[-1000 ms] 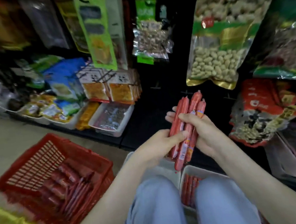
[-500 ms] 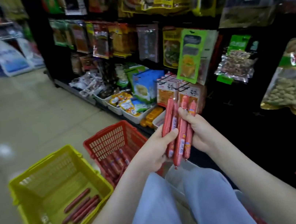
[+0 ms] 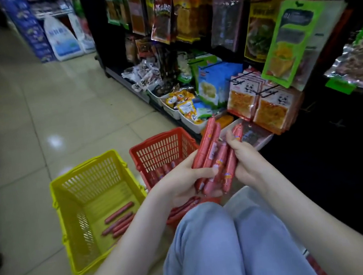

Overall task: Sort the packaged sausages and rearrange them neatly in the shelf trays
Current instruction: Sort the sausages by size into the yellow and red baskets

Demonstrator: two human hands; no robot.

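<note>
Both hands hold one bunch of red packaged sausages (image 3: 214,156) upright above my knees. My left hand (image 3: 182,182) wraps the lower part of the bunch from the left. My right hand (image 3: 245,158) grips it from the right, fingers around the rightmost sticks. A red basket (image 3: 161,149) just behind the hands holds more sausages. To its left, a yellow basket (image 3: 86,198) has several sausages (image 3: 117,222) lying on its floor. A white shelf tray (image 3: 261,142) sits at the shelf's bottom, right of the bunch.
Dark shelving (image 3: 231,35) with hanging snack bags fills the right side. White trays of small packets (image 3: 183,108) line its bottom edge. Tiled aisle floor (image 3: 44,122) stretches left and away. My knees in light blue trousers (image 3: 216,250) are below the hands.
My view has swung left and up the aisle, bringing the yellow basket into sight. The hands keep the sausage bunch, which has tilted a little to the right.
</note>
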